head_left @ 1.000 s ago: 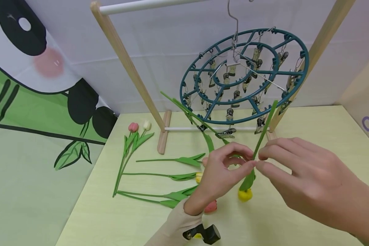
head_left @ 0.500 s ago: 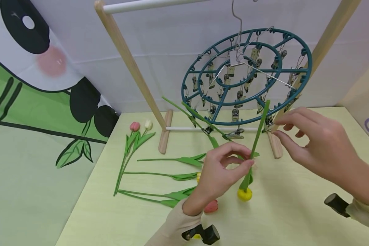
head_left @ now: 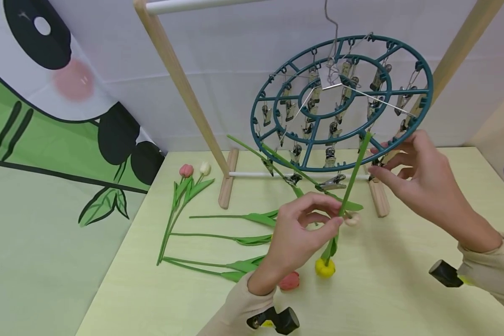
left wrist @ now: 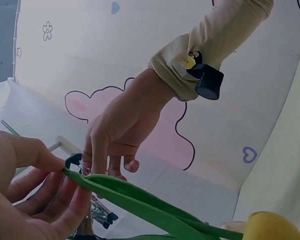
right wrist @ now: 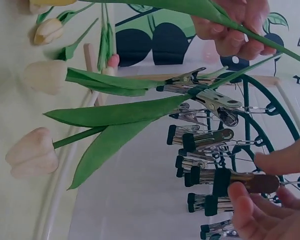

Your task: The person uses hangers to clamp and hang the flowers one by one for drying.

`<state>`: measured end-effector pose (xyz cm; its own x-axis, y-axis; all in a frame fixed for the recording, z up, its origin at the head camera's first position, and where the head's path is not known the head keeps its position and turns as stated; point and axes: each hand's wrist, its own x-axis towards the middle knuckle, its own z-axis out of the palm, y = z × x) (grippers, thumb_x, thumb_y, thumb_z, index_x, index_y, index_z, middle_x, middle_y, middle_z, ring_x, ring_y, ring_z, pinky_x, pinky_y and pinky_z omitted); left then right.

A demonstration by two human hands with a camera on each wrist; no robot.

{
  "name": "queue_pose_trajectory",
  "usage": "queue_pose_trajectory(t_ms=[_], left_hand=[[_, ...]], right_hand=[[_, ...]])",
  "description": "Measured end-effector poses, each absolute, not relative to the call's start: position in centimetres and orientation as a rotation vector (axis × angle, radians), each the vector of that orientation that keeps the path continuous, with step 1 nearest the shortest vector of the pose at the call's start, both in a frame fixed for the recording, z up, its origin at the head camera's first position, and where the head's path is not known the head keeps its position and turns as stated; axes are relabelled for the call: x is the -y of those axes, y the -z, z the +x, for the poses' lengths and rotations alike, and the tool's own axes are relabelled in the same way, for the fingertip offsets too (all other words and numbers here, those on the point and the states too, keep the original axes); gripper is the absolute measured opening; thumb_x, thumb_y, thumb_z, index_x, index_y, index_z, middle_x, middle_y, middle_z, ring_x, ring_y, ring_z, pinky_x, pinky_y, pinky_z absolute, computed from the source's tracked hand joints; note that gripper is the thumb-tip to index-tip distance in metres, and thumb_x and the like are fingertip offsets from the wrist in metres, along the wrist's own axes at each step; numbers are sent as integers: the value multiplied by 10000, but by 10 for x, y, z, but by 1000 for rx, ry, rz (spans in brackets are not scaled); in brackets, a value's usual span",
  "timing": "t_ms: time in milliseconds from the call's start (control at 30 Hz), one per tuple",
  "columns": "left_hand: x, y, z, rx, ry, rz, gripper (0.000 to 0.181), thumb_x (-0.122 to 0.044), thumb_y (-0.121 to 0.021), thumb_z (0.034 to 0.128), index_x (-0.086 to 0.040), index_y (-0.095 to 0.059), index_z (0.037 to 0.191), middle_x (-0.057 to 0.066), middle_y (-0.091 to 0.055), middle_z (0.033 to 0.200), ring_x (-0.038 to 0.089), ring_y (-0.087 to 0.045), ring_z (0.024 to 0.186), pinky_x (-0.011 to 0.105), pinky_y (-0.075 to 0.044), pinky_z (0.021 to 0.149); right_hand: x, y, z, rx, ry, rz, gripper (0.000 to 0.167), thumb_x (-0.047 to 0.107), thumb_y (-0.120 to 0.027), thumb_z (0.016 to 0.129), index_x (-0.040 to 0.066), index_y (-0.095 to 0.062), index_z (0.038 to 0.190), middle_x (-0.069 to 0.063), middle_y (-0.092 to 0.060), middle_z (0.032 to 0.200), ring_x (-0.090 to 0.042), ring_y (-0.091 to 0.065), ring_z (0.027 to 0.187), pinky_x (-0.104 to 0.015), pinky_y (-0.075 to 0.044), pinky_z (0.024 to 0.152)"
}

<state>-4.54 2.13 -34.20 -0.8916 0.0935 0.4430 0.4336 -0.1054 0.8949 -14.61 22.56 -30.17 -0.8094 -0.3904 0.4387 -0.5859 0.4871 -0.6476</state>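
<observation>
Left hand (head_left: pixel 302 228) pinched yellow tulip (head_left: pixel 325 268) by stem, bloom down, lower centre of frame. Right hand (head_left: pixel 424 172), right of centre, had thumb and finger about metal clip (right wrist: pixel 222 181) under teal ring (head_left: pixel 312 141); how hard it squeezed, could not tell. Step seemed to call for steady clip, stem set squarely between jaws, slow release. Pale tulips (right wrist: pixel 32 155) hung close; leaves risked snagging.

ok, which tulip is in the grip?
The yellow tulip, bloom down, stem pinched by the left hand; the others hang from clips or lie on the table.
</observation>
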Motion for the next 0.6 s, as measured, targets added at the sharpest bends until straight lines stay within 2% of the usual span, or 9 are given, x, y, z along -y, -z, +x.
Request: queue_pose_trajectory(t_ms=[67,167,333,533,600], left_hand=[[-20,342,-45,1923,2096,-578,217,90,-634,824,70,-617,1039,204,-618,987,159,-593,881,363,-562,775],[-19,343,-46,1928,2089,-566,224,81,-630,826,65,-621,1050,184,-625,980,164,-594,876,364,-563,766],[-19,343,-47,1935,2083,-548,227,66,-630,830,56,-627,1057,168,-627,972,168,-592,867,367,-564,759],[-18,344,-47,1940,2086,-546,229,67,-629,831,53,-623,1059,185,-621,974,164,-590,868,365,-563,765],[-18,344,-48,1940,2087,-549,227,63,-628,832,50,-622,1059,186,-621,974,162,-590,870,365,-562,768]], right_hand=[[-225,302,-148,2534,-1250,847,437,82,-723,824,81,-508,1205,-37,-660,1001,9,-585,771,-68,-462,640],[-225,303,-148,2584,-1222,849,336,126,-722,835,109,-602,1149,-26,-670,958,20,-573,783,-43,-454,663],[-225,304,-144,2596,-1230,831,253,132,-740,819,68,-652,1048,-65,-680,928,55,-583,758,-48,-471,639],[-226,302,-137,2582,-1277,853,185,117,-712,843,73,-644,1009,-40,-649,860,-89,-622,582,-93,-499,603],[-226,301,-136,2582,-1289,854,175,115,-696,857,76,-645,1020,-36,-646,850,-106,-623,574,-121,-505,571]])
